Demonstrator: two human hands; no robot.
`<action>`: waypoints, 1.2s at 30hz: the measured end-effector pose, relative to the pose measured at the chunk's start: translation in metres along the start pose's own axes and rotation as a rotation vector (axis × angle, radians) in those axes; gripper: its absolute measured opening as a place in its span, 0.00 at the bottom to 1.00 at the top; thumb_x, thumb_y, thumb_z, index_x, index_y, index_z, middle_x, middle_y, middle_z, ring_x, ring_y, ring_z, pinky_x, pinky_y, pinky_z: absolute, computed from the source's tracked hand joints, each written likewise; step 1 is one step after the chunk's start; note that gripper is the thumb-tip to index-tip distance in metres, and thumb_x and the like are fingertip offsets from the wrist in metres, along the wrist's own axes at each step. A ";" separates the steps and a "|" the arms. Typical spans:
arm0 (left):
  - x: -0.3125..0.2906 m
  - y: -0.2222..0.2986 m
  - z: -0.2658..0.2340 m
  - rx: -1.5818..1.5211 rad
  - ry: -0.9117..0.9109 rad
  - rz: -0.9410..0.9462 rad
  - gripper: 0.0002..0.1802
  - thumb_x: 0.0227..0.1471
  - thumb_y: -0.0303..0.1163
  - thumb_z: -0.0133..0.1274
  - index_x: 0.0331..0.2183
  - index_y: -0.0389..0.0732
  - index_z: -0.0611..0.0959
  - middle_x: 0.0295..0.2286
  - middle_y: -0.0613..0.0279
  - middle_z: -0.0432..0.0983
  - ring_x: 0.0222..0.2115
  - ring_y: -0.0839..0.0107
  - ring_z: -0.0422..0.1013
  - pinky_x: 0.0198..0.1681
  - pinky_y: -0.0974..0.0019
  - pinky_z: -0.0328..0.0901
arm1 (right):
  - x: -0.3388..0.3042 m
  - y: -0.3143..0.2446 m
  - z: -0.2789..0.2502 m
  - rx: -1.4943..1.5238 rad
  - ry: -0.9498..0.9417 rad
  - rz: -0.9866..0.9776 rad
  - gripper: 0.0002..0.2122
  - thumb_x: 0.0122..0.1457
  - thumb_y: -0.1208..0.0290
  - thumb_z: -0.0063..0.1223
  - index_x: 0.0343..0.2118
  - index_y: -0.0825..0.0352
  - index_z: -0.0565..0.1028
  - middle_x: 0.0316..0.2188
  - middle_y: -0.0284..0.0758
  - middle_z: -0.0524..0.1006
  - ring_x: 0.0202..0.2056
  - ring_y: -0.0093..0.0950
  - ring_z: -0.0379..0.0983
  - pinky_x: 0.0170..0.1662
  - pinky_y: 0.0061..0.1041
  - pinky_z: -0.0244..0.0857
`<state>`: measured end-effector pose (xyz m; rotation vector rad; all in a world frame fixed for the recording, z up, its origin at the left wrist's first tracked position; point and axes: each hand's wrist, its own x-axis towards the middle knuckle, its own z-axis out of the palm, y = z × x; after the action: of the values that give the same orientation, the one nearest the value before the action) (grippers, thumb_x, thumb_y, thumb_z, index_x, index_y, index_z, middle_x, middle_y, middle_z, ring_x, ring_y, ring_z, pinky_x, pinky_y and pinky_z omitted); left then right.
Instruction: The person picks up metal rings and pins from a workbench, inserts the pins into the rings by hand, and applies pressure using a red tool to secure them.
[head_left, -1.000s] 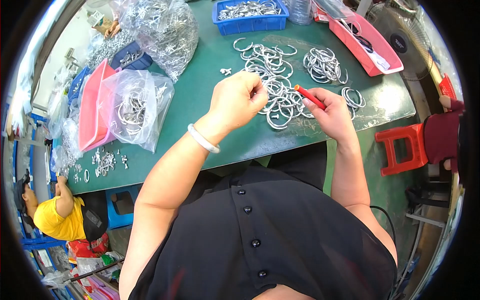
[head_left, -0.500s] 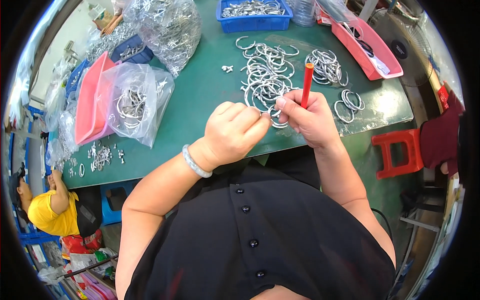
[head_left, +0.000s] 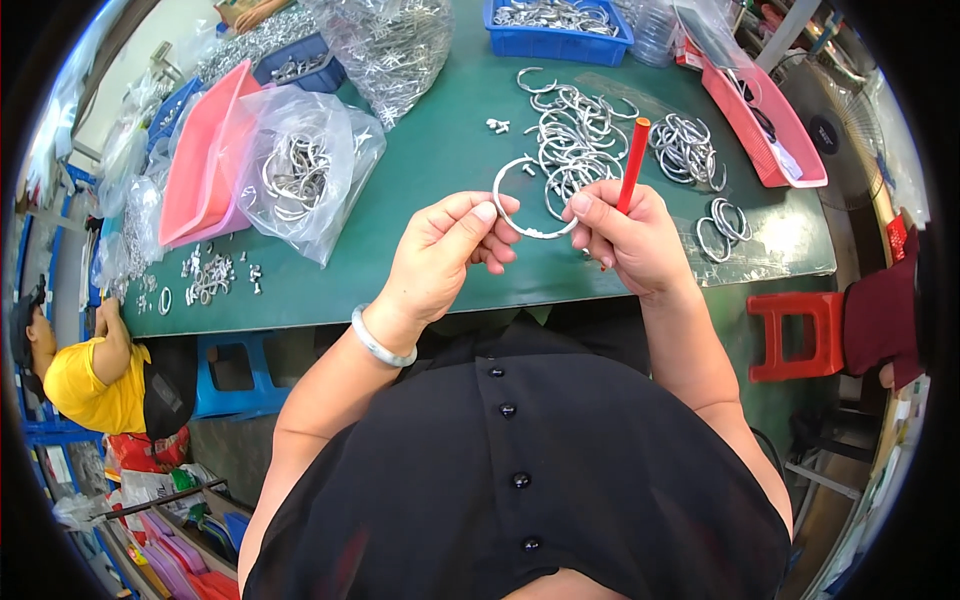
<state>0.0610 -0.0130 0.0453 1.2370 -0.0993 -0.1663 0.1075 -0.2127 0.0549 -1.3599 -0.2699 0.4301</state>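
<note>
My left hand (head_left: 440,245) pinches one side of an open, C-shaped silver metal ring (head_left: 532,234) between thumb and fingers. At the ring's other end, the fingers of my right hand (head_left: 635,235) are closed on it. The same hand grips a slim red pen (head_left: 634,165), which stands up out of the fist beside the thumb. Just beyond my hands lies a heap of similar rings (head_left: 575,125) on the green table (head_left: 440,160). A second ring pile (head_left: 688,148) is to its right, and a few loose rings (head_left: 724,228) lie nearer the table's right edge.
Small metal parts lie at left (head_left: 213,275) near a clear bag of rings (head_left: 310,190) and a pink basket (head_left: 205,150). A blue bin (head_left: 558,42) stands at the back, a pink tray (head_left: 770,130) at right. A person in yellow (head_left: 95,385) sits at left.
My left hand has opened out from a curled fist and moved left, so the ring now shows between both hands. The whole view has shifted slightly. The pen stays in my right hand.
</note>
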 end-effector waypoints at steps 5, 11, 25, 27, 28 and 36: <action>-0.004 0.000 -0.004 -0.037 0.019 -0.045 0.13 0.54 0.33 0.42 0.37 0.34 0.74 0.25 0.62 0.73 0.23 0.78 0.69 0.26 0.76 0.65 | 0.006 0.002 0.005 -0.003 -0.021 0.041 0.09 0.53 0.68 0.49 0.23 0.69 0.73 0.14 0.29 0.70 0.09 0.11 0.56 0.12 0.10 0.49; -0.006 -0.001 -0.006 -0.081 0.028 -0.065 0.13 0.54 0.33 0.42 0.36 0.34 0.74 0.25 0.62 0.73 0.23 0.77 0.70 0.26 0.76 0.66 | 0.006 0.005 0.005 0.004 -0.028 0.071 0.09 0.54 0.70 0.47 0.26 0.70 0.74 0.14 0.30 0.70 0.10 0.11 0.57 0.12 0.10 0.50; -0.007 -0.007 -0.014 -0.112 0.014 -0.038 0.14 0.55 0.31 0.40 0.38 0.33 0.73 0.27 0.60 0.73 0.26 0.76 0.70 0.29 0.75 0.66 | 0.005 0.002 0.009 -0.034 -0.065 0.011 0.09 0.54 0.71 0.46 0.30 0.72 0.74 0.16 0.30 0.71 0.11 0.11 0.57 0.13 0.10 0.50; -0.008 -0.007 -0.014 -0.117 0.010 -0.030 0.14 0.55 0.31 0.40 0.39 0.33 0.73 0.28 0.60 0.73 0.26 0.76 0.70 0.29 0.74 0.66 | 0.006 0.003 0.010 -0.037 -0.065 0.007 0.09 0.54 0.71 0.46 0.30 0.72 0.74 0.16 0.30 0.71 0.11 0.11 0.57 0.13 0.10 0.50; -0.008 -0.008 -0.014 -0.121 0.005 -0.023 0.14 0.55 0.31 0.39 0.39 0.33 0.73 0.28 0.60 0.73 0.26 0.75 0.70 0.29 0.74 0.66 | 0.006 0.004 0.010 -0.040 -0.063 0.002 0.09 0.54 0.71 0.46 0.30 0.72 0.74 0.16 0.30 0.70 0.11 0.11 0.56 0.13 0.10 0.49; -0.011 -0.004 -0.014 -0.126 0.012 -0.049 0.14 0.54 0.32 0.40 0.38 0.33 0.73 0.28 0.59 0.73 0.26 0.75 0.70 0.29 0.74 0.66 | 0.009 0.008 0.010 -0.049 -0.053 0.022 0.09 0.54 0.71 0.46 0.30 0.72 0.73 0.15 0.29 0.70 0.10 0.10 0.56 0.13 0.10 0.49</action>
<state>0.0524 0.0006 0.0373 1.1151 -0.0479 -0.2046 0.1101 -0.1987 0.0484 -1.4016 -0.3112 0.4810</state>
